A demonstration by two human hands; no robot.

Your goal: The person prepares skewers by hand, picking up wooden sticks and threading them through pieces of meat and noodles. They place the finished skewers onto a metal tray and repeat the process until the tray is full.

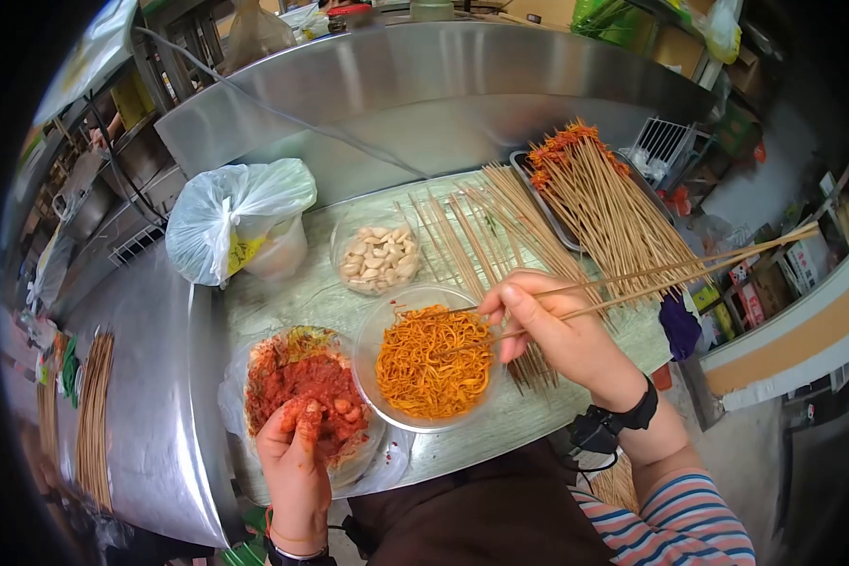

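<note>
My right hand (pixel 552 321) grips two long bamboo skewers (pixel 670 275), fingers closed round them. Their near ends reach into a clear round bowl (pixel 415 424) of orange, noodle-like strands (pixel 434 363). To the left of that bowl, red chili paste (pixel 316 377) fills a second bowl with plastic film about it. Over the paste's near side is my left hand (pixel 292 443), its fingertips smeared red and pressed together. Whether a small piece is between those fingers cannot be made out. Bare skewers (pixel 462 241) lie on the board behind the strands.
A bowl of peeled garlic cloves (pixel 379 257) stands behind the strands, beside a tied plastic bag (pixel 241 217). At the back right, a black tray (pixel 552 212) bears many skewers with orange-red tips (pixel 575 151). A metal wall (pixel 424 104) rises behind the board; more skewers (pixel 94 420) lie left.
</note>
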